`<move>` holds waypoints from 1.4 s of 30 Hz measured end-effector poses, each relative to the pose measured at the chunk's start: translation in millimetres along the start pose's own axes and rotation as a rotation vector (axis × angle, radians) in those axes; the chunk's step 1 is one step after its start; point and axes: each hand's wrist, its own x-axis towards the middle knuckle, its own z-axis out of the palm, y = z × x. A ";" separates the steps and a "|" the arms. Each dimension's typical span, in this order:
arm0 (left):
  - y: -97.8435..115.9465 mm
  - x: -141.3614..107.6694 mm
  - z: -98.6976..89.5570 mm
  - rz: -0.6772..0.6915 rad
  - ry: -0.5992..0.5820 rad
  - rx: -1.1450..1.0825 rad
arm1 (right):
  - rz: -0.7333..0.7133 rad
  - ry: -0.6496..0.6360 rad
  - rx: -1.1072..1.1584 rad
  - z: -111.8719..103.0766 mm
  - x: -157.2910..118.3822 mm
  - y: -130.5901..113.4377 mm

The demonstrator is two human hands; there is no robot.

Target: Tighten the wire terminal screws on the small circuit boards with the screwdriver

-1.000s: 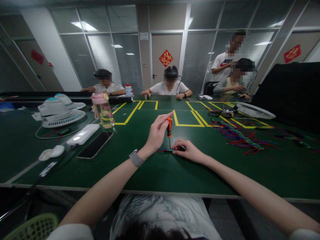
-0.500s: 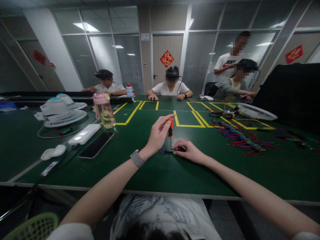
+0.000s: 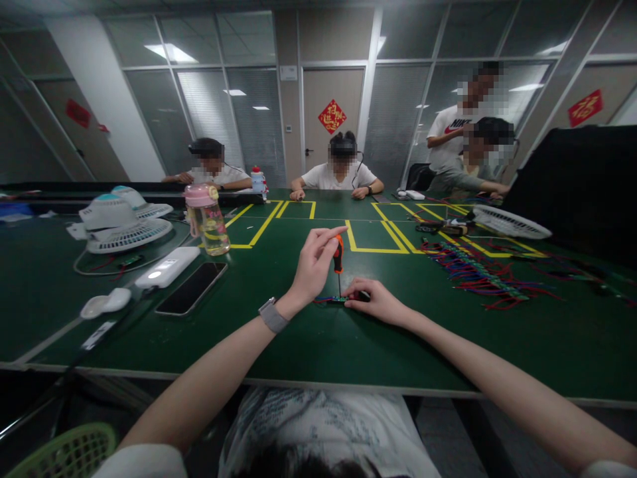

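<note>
An upright screwdriver (image 3: 339,255) with an orange and black handle stands with its tip on a small green circuit board (image 3: 338,300) lying on the table. My left hand (image 3: 313,262) is closed on the handle from the left, with the index finger over its top. Red and blue wires run out from the left end of the board. From the right, my right hand (image 3: 371,300) pinches the board's right end near the screwdriver tip. A black part shows between its fingers and is too small to name.
On the left are a phone (image 3: 192,288), a white power bank (image 3: 168,267), a pink-lidded bottle (image 3: 209,222) and white fans (image 3: 124,229). Wired circuit boards (image 3: 490,273) lie to the right, near a black screen (image 3: 582,192). Several people are across the table.
The screwdriver handle has shifted and tilted very slightly left, with my left hand on it. My right hand has barely moved. Across the table, a person's hand has drawn closed.
</note>
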 end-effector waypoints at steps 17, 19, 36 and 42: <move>-0.6 0.3 1.6 -0.074 -0.041 -0.125 | 0.013 -0.007 -0.010 -1.0 0.4 -3.3; -0.1 0.6 1.9 -0.085 -0.036 -0.137 | 0.011 -0.004 -0.012 -0.8 0.5 -3.1; 0.0 0.6 1.2 -0.031 -0.007 -0.049 | 0.017 -0.004 -0.006 -1.3 -0.2 -4.0; 2.1 -1.0 -0.1 0.019 -0.011 0.034 | 0.021 -0.009 0.000 -1.2 0.0 -4.3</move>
